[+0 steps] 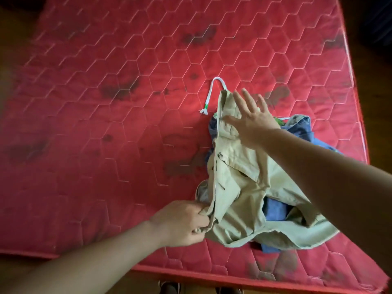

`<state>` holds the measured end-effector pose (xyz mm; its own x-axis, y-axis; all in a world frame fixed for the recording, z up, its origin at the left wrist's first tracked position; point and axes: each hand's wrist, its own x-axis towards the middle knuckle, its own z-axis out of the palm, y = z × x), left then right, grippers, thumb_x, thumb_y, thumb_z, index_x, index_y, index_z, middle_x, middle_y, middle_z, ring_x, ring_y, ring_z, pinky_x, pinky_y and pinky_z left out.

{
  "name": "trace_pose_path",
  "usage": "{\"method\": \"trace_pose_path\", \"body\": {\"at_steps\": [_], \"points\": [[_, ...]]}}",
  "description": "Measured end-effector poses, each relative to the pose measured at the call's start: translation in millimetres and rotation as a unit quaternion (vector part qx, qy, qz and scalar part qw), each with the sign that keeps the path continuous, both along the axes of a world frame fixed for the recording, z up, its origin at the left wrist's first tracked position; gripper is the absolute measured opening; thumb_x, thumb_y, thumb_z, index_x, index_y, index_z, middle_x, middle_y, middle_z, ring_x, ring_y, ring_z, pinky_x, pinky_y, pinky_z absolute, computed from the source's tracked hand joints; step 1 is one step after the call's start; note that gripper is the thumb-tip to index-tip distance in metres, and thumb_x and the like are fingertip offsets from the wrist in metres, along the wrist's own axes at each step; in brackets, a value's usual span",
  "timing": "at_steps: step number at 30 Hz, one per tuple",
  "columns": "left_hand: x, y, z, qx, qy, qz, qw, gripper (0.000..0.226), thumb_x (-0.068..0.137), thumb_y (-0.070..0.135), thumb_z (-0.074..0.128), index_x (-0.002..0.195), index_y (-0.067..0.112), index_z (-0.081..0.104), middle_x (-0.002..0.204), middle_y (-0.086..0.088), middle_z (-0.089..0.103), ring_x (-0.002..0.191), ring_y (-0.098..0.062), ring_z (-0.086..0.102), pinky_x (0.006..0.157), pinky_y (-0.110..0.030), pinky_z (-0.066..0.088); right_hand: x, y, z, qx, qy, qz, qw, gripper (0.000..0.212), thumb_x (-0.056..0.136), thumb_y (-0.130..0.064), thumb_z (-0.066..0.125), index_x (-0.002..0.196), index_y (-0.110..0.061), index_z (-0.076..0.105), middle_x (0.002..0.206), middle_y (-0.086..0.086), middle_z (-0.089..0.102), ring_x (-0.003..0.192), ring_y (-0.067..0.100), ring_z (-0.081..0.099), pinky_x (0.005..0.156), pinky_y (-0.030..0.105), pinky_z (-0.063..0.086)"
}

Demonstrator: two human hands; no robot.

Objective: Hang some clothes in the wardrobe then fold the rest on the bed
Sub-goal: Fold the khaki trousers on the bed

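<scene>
A beige pair of trousers (244, 187) lies crumpled on the red quilted mattress (106, 102), on top of blue denim clothes (301, 132). My left hand (182, 223) grips the beige waistband at its near left edge. My right hand (252, 119) is spread flat with straight fingers over the far end of the beige garment. A white drawstring (210, 92) with a green-banded tip trails out from under the pile onto the mattress. More blue cloth (275, 211) shows through a gap in the beige fabric.
The mattress has dark stains (118, 90) across its surface. Its near edge (191, 272) runs along the bottom and its right edge (356, 102) is close to the pile. Dark floor lies beyond both edges, with feet (169, 287) at the bottom.
</scene>
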<state>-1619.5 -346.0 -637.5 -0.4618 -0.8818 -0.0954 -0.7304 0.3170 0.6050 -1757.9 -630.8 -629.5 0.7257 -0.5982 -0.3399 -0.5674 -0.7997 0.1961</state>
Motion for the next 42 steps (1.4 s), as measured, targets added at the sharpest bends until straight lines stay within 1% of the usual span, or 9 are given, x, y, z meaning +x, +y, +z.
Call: {"method": "trace_pose_path", "body": {"at_steps": [3, 7, 15, 18, 20, 23, 28, 36, 42], "points": [[23, 9, 9, 0.000, -0.032, -0.031, 0.999, 0.022, 0.074, 0.024, 0.072, 0.067, 0.023, 0.051, 0.066, 0.010, 0.040, 0.058, -0.009, 0.037, 0.053, -0.020, 0.040, 25, -4, 0, 0.039, 0.059, 0.022, 0.997, 0.087, 0.091, -0.021, 0.061, 0.158, -0.042, 0.010, 0.168, 0.011, -0.015, 0.155, 0.036, -0.010, 0.119, 0.068, 0.014], [49, 14, 28, 0.002, -0.053, -0.048, 0.997, 0.029, 0.067, 0.023, 0.081, 0.072, 0.023, 0.053, 0.065, 0.012, 0.033, 0.054, -0.008, 0.031, 0.053, -0.018, 0.030, 51, -2, 5, 0.093, 0.109, 0.021, 0.989, 0.093, 0.092, -0.013, 0.052, 0.157, -0.049, -0.004, 0.149, 0.010, 0.040, 0.133, 0.032, 0.049, 0.097, 0.048, 0.050], [101, 19, 64, -0.052, -0.088, -0.032, 0.994, 0.029, 0.073, 0.026, 0.070, 0.077, 0.025, 0.042, 0.067, 0.011, 0.029, 0.057, -0.011, 0.026, 0.046, -0.022, 0.032, 83, 11, 21, 0.173, 0.211, -0.008, 0.962, 0.086, 0.099, -0.016, 0.052, 0.157, -0.050, 0.000, 0.084, -0.005, 0.049, 0.067, 0.011, 0.051, 0.067, 0.028, 0.049], [123, 20, 85, -0.059, -0.108, 0.000, 0.992, 0.015, 0.079, 0.031, 0.057, 0.078, 0.027, 0.042, 0.067, 0.009, 0.035, 0.059, -0.010, 0.028, 0.047, -0.023, 0.034, 77, 20, 18, 0.118, 0.235, 0.000, 0.965, 0.072, 0.093, -0.020, 0.055, 0.157, -0.037, 0.027, 0.132, -0.009, 0.057, 0.101, 0.013, 0.064, 0.066, 0.030, 0.054], [137, 23, 101, -0.055, -0.104, 0.042, 0.992, 0.016, 0.080, 0.028, 0.054, 0.075, 0.028, 0.039, 0.071, 0.012, 0.033, 0.058, -0.009, 0.030, 0.047, -0.024, 0.032, 64, 22, 28, 0.097, 0.205, -0.025, 0.974, 0.070, 0.095, -0.023, 0.056, 0.157, -0.039, 0.028, 0.159, -0.007, 0.037, 0.127, 0.023, 0.057, 0.075, 0.038, 0.057], [158, 26, 127, -0.031, -0.059, 0.184, 0.981, 0.028, 0.081, 0.020, 0.057, 0.072, 0.029, 0.032, 0.073, 0.011, 0.032, 0.058, -0.010, 0.034, 0.049, -0.032, 0.036, 42, 12, 58, 0.085, 0.183, -0.065, 0.977, 0.059, 0.097, -0.040, 0.053, 0.153, -0.036, 0.036, 0.153, 0.004, 0.043, 0.137, 0.034, 0.047, 0.097, 0.048, 0.052], [192, 15, 188, -0.002, 0.046, 0.385, 0.922, 0.033, 0.083, 0.006, 0.069, 0.067, 0.009, 0.041, 0.063, 0.007, 0.038, 0.059, -0.007, 0.036, 0.058, -0.029, 0.032, 16, -4, 165, 0.076, 0.115, -0.124, 0.983, 0.029, 0.090, -0.042, 0.054, 0.098, -0.018, 0.068, 0.086, 0.001, 0.065, 0.084, 0.023, 0.065, 0.077, 0.031, 0.057], [240, -25, 351, -0.038, 0.018, 0.389, 0.920, 0.021, 0.093, 0.014, 0.067, 0.091, 0.034, 0.061, 0.079, 0.007, 0.066, 0.064, -0.011, 0.059, 0.062, -0.035, 0.048, 16, 15, 403, 0.095, -0.253, -0.218, 0.938, 0.010, 0.077, -0.023, 0.067, 0.073, -0.024, 0.058, 0.069, -0.004, 0.062, 0.065, 0.017, 0.056, 0.057, 0.034, 0.048], [264, -34, 491, -0.087, 0.017, 0.389, 0.917, 0.025, 0.091, 0.009, 0.070, 0.080, 0.031, 0.068, 0.075, -0.002, 0.069, 0.070, -0.022, 0.064, 0.070, -0.043, 0.051, -1, 37, 559, 0.064, -0.305, -0.221, 0.924, 0.020, 0.087, -0.037, 0.071, 0.074, -0.022, 0.071, 0.073, 0.002, 0.068, 0.076, 0.025, 0.066, 0.067, 0.036, 0.051]]}}
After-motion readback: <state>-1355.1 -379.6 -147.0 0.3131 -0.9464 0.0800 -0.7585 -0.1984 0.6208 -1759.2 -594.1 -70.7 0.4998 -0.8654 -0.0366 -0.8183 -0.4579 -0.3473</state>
